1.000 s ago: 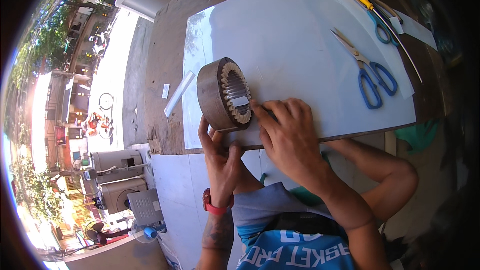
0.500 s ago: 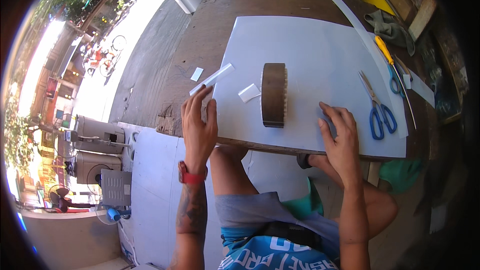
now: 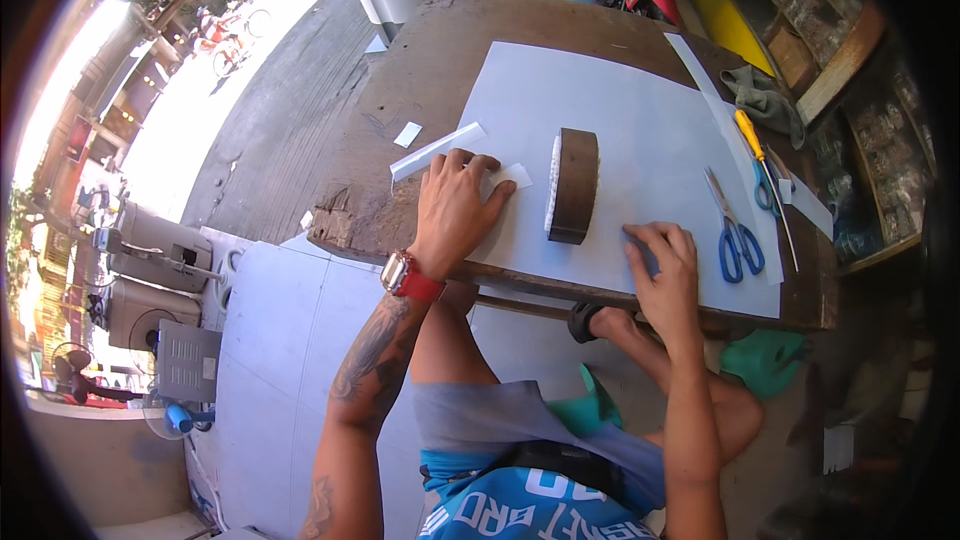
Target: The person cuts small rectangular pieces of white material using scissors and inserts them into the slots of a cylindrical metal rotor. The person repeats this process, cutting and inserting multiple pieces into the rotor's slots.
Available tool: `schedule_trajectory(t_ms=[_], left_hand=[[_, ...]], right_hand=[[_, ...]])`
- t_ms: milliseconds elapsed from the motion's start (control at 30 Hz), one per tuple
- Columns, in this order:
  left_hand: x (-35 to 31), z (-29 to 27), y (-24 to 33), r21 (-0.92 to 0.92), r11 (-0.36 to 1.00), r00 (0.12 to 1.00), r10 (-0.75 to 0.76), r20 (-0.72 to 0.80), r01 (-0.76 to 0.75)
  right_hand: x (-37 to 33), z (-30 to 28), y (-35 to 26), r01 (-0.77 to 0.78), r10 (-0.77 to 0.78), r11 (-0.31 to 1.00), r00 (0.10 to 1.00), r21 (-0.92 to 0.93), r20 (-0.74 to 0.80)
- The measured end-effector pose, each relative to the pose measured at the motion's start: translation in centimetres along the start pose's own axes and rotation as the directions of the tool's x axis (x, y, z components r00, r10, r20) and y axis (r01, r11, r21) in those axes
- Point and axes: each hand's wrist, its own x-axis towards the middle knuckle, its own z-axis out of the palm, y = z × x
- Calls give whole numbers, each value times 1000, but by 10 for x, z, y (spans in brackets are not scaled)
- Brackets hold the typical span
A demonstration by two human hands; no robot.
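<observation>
A brown ring-shaped motor stator (image 3: 574,185) stands on edge on a large white sheet (image 3: 640,110) that covers a wooden table (image 3: 400,90). My left hand (image 3: 455,205) lies flat on the sheet's left edge, fingers spread, touching a small white paper piece (image 3: 510,177) beside the stator. A long white paper strip (image 3: 432,152) lies just beyond its fingertips. My right hand (image 3: 662,268) rests palm down on the sheet to the right of the stator, holding nothing.
Blue-handled scissors (image 3: 732,228) lie right of my right hand. A yellow-handled screwdriver (image 3: 752,143), a second pair of scissors (image 3: 763,188) and a grey-green rag (image 3: 765,95) sit at the far right. A small paper scrap (image 3: 407,134) lies on bare wood. Old fan motors (image 3: 150,270) stand on the floor at left.
One second ago both hands held the stator tilted at the table edge. Both hands have let go and it now stands alone; my left hand moved onto the small paper piece, my right stays flat.
</observation>
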Motion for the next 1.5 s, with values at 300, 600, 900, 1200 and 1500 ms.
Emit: schedule_trajectory(t_ms=[300, 600, 900, 1200, 1500], left_hand=[[-12, -45, 19, -595, 697, 916, -291, 277, 401], [-87, -60, 83, -783, 410, 880, -131, 456, 467], [-94, -30, 99, -839, 168, 851, -202, 485, 518], [-98, -29, 104, -837, 188, 853, -214, 475, 513], [-102, -30, 106, -857, 168, 866, -218, 449, 487]], right_hand=[[-6, -16, -25, -74, 111, 967, 983, 244, -144], [-28, 10, -76, -397, 162, 377, 918, 837, 363], [-30, 14, -63, -450, 266, 356, 889, 819, 372], [-34, 17, -60, -431, 277, 304, 893, 849, 354], [-35, 12, -64, -424, 274, 335, 898, 841, 344]])
